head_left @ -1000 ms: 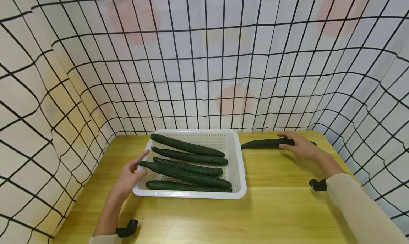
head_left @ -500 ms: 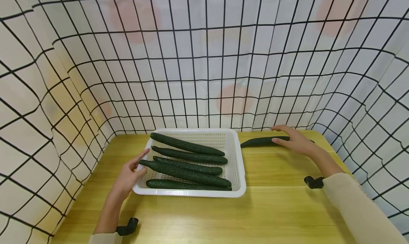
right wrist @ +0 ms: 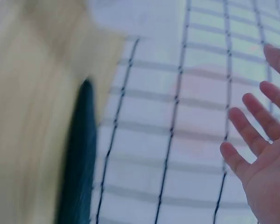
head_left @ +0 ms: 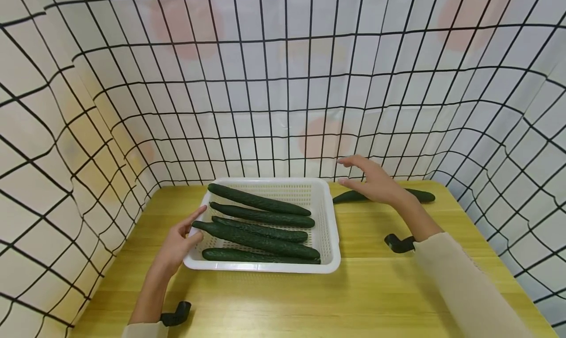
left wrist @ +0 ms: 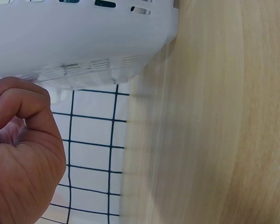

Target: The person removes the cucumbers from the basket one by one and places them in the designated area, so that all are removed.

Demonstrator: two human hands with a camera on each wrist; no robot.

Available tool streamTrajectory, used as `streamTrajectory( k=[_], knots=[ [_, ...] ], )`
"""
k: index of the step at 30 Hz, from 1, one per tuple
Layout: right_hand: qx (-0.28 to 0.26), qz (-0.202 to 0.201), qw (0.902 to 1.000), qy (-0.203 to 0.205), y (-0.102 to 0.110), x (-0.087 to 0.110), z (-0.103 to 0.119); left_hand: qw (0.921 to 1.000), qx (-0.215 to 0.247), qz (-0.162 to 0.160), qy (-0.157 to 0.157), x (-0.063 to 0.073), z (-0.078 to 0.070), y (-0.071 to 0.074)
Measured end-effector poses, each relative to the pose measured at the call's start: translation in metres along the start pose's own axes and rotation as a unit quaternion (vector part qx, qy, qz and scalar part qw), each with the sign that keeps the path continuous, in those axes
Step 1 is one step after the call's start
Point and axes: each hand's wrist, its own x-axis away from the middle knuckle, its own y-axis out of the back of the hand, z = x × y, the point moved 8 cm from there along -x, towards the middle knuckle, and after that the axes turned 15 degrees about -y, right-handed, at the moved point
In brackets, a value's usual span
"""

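A white plastic basket (head_left: 334, 230) holds several long dark-green cucumbers (head_left: 265, 239), lying roughly side by side. At its left end, my left hand (head_left: 173, 247) grips the rim, near the tip of one cucumber that pokes over that edge. In the left wrist view the curled fingers of this hand (left wrist: 25, 144) meet the basket's side wall (left wrist: 84, 37). My right hand (head_left: 376, 183) hovers with spread fingers above a lone cucumber (head_left: 422, 196) right of the basket, hiding its middle. The right wrist view shows that hand (right wrist: 270, 163) holding nothing, apart from the cucumber (right wrist: 79, 158).
The wooden table (head_left: 274, 303) carries the basket and the lone cucumber. A black wire grid (head_left: 287, 109) with white sheeting behind it walls the back and both sides. Black wrist mounts (head_left: 177, 314) sit at both cuffs.
My right hand has come away from the lone cucumber, rising and moving left toward the basket. That cucumber stays on the table. My left hand keeps its place on the basket rim.
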Motion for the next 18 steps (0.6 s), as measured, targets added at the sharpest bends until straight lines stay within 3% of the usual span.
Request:
streamTrajectory(
  k=[10,18],
  knots=[
    [-0.059,0.026,0.9958,0.065,-0.024,-0.014,0.086,0.9999,0.012,0.002,0.007,0.000,0.000,-0.002],
    [-0.062,0.047,0.9921,0.098,-0.051,-0.028,0.121,0.9999,0.003,-0.006,0.008,0.000,-0.001,0.000]
  ],
)
